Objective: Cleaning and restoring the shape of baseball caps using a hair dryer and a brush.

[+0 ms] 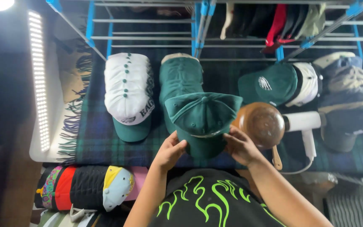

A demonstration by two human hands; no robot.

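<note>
I hold a dark green cap (203, 117) by its brim, crown away from me, above a plaid-covered table (101, 138). My left hand (171, 152) grips the brim's left side. My right hand (241, 147) grips the right side. Directly behind the cap lies a row of stacked green caps (179, 75). To its left is a stack of white caps with green brims (127, 94). A brown wooden dome-shaped form (260, 124) sits just right of my right hand.
A white handheld steamer (305, 126) lies right of the wooden form, with more caps (274, 84) and grey-blue caps (347, 101) beyond. A metal rack with blue joints (198, 25) stands behind. A bright light strip (40, 80) runs at the left. Colourful caps (89, 187) sit below the table edge.
</note>
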